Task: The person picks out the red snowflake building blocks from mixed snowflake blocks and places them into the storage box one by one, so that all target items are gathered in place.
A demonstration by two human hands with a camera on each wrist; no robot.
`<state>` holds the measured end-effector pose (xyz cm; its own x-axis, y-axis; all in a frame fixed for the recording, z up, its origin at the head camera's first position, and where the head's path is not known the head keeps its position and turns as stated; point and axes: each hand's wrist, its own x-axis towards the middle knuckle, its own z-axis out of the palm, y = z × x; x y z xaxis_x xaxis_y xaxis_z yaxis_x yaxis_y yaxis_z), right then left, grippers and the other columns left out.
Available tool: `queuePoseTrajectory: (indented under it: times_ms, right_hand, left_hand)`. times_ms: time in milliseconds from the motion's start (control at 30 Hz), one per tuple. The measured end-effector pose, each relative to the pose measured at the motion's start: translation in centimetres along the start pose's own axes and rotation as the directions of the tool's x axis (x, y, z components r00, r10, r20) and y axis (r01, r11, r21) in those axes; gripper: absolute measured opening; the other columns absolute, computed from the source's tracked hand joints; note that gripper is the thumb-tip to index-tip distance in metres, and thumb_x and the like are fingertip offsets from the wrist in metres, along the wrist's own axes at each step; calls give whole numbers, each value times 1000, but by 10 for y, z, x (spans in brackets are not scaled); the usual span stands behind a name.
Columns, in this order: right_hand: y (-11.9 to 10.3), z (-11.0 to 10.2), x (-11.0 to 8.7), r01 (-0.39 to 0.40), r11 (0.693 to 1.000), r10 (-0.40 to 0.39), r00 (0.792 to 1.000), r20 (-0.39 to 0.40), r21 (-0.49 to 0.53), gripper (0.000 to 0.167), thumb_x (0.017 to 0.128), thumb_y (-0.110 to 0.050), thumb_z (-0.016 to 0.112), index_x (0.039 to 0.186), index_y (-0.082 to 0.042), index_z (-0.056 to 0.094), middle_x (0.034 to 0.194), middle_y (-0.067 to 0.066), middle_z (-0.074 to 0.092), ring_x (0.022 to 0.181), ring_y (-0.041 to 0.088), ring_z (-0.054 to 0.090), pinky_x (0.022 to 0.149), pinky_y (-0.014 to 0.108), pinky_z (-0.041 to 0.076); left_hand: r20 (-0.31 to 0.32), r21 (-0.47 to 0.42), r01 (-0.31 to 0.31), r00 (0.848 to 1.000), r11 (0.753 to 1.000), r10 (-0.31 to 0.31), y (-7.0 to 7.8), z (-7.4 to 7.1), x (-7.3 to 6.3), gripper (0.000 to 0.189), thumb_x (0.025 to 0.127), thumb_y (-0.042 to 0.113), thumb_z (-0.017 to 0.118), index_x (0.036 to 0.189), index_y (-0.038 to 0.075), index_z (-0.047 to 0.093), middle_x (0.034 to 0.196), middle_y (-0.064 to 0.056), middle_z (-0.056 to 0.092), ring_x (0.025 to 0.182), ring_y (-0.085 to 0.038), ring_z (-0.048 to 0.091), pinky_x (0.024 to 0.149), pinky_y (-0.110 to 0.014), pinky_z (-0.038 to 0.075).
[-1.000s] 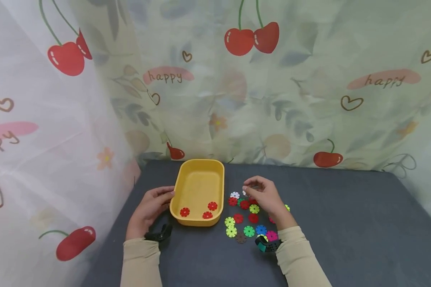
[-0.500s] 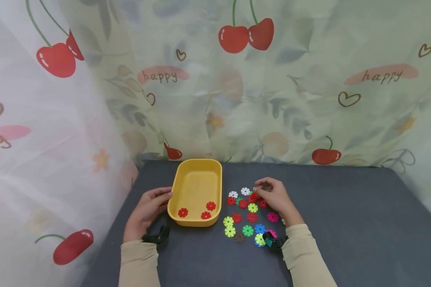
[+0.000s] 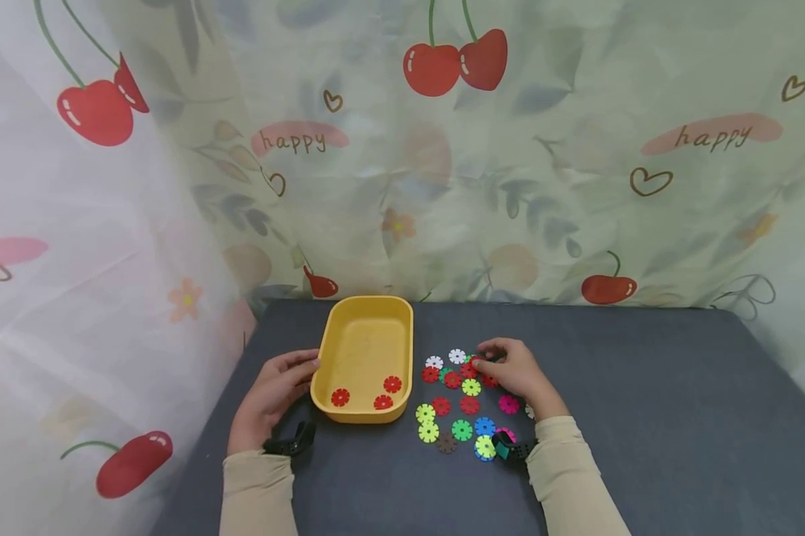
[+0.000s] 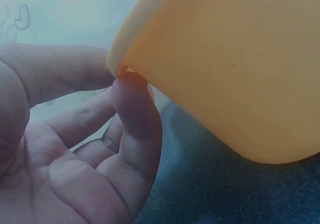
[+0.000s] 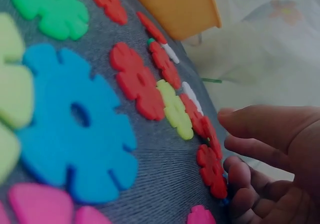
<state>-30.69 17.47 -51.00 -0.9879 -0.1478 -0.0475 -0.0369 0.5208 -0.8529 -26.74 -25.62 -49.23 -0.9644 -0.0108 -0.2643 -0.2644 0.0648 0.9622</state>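
Note:
My left hand (image 3: 272, 398) pinches the left rim of a yellow plastic tray (image 3: 368, 417); in the left wrist view the thumb (image 4: 65, 69) and a bent finger (image 4: 135, 106) meet at the tray's lip (image 4: 117, 53). Three red notched discs (image 3: 339, 397) lie inside, toward the near end. To the right, my right hand (image 3: 519, 374) is low over the far side of a spread of notched plastic discs. Its fingertips are at a red disc (image 5: 212, 136), with thumb and forefinger apart in the right wrist view. Whether they touch it is hard to tell.
Loose discs lie between tray and right arm: white (image 3: 457, 356), yellow (image 3: 471, 387), red (image 3: 470, 405), green (image 3: 462, 430), blue (image 3: 485, 426), brown (image 3: 447, 443) and pink (image 3: 508, 404). Some overlap. Printed curtains (image 3: 375, 171) border the dark tabletop (image 3: 643, 417) behind and at left.
My right hand has shifted right from the white discs to the red ones, then lowered slightly. The left hand keeps its hold on the tray. The head view has turned a little.

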Motion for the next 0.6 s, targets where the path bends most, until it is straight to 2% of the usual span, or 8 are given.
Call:
queuePoseTrajectory:
  times_ms: [267, 600]
  right_hand:
    - [1, 2, 1, 17, 996, -18, 1000, -4, -91, 33, 97, -16, 77, 126, 0, 73, 118, 20, 68, 82, 20, 59, 70, 32, 51]
    - [1, 1, -2, 42, 993, -44, 999, -19, -110, 26, 95, -12, 78, 119, -3, 73, 112, 17, 68, 84, 21, 59, 71, 34, 50]
  left_hand:
    - [1, 8, -1, 1000, 1000, 1, 1, -1, 0, 50, 106, 25, 68, 149, 1, 58, 146, -20, 61, 108, -16, 68, 91, -23, 59]
    - [-6, 21, -9, 1000, 1000, 9, -1, 0, -1, 49, 106, 24, 68, 148, 1, 59, 145, -20, 62, 108, -18, 68, 90, -23, 59]
